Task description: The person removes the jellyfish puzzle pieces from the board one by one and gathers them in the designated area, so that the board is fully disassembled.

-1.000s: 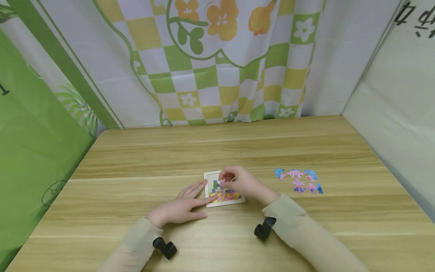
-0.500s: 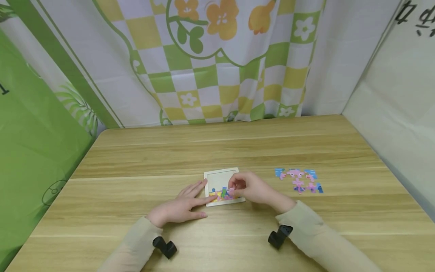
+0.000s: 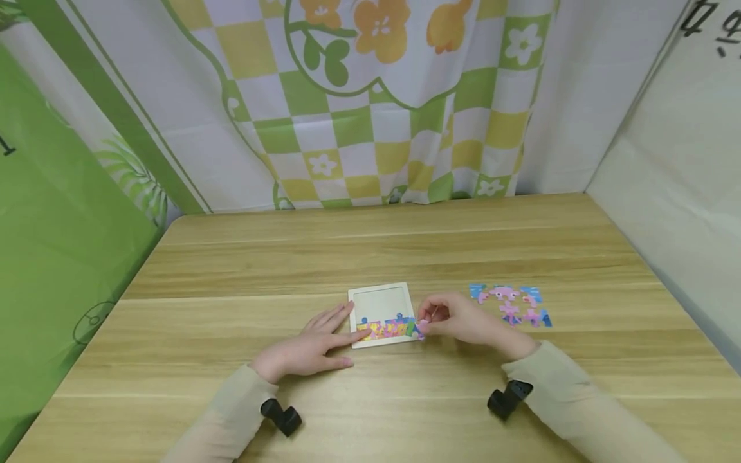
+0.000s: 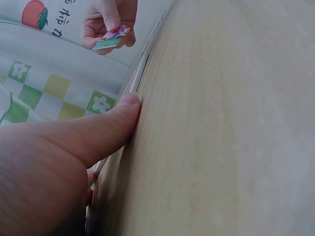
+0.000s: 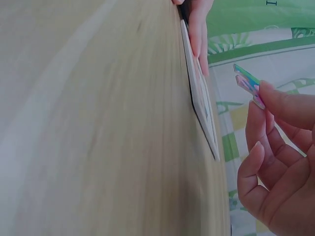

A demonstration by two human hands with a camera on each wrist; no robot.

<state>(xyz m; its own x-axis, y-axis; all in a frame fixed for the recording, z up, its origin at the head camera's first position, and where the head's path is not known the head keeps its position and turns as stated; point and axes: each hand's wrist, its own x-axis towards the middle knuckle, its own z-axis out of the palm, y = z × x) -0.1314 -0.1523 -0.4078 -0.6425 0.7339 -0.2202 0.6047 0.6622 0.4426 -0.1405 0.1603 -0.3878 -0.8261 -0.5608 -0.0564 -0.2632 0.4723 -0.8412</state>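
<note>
A pale square puzzle frame (image 3: pixel 379 289) lies on the table, its bottom row filled with yellow, pink and blue pieces (image 3: pixel 388 328). My left hand (image 3: pixel 307 344) rests flat against the frame's left side, fingers stretched, the index finger across the lower left corner. Between thumb and fingers my right hand (image 3: pixel 463 323) pinches a puzzle piece (image 3: pixel 418 328), green, blue and pink. That puzzle piece (image 5: pixel 249 84) is raised above the table in the right wrist view, near the frame's right edge. In the left wrist view, the left thumb (image 4: pixel 115 120) touches the table beside the frame.
To the right lies a group of loose pink and blue puzzle pieces (image 3: pixel 509 303), some joined together. The wooden table (image 3: pixel 260 263) ends at a checkered curtain (image 3: pixel 370 128) behind. A black wrist camera (image 3: pixel 280 417) sits on the left sleeve, another camera (image 3: pixel 509 399) on the right.
My right hand has moved right, from over the frame's middle to beyond its right edge, carrying the pinched puzzle piece. More of the frame's interior shows. The left hand has stayed in place.
</note>
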